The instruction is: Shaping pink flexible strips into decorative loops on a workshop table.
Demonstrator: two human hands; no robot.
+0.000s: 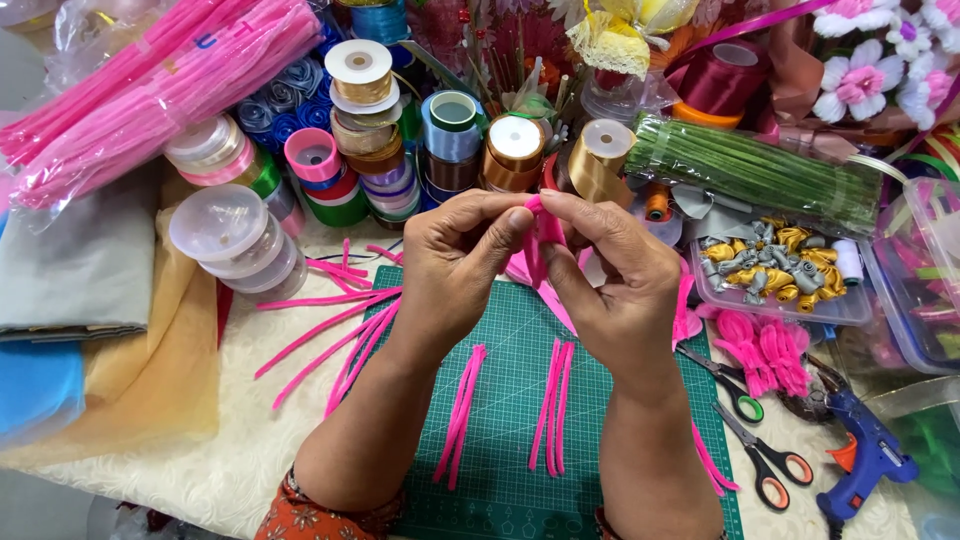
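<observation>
Above the green cutting mat, your left hand and right hand both pinch one bent pink pipe cleaner, holding its fold steady.

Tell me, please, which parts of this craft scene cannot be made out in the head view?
- Pink pipe cleaner: its shape, hidden by the fingers of the left hand and right hand.
- Cutting mat: lower edge cut off by the frame.
- Glue gun: nozzle tip hidden behind the scissors.
</observation>
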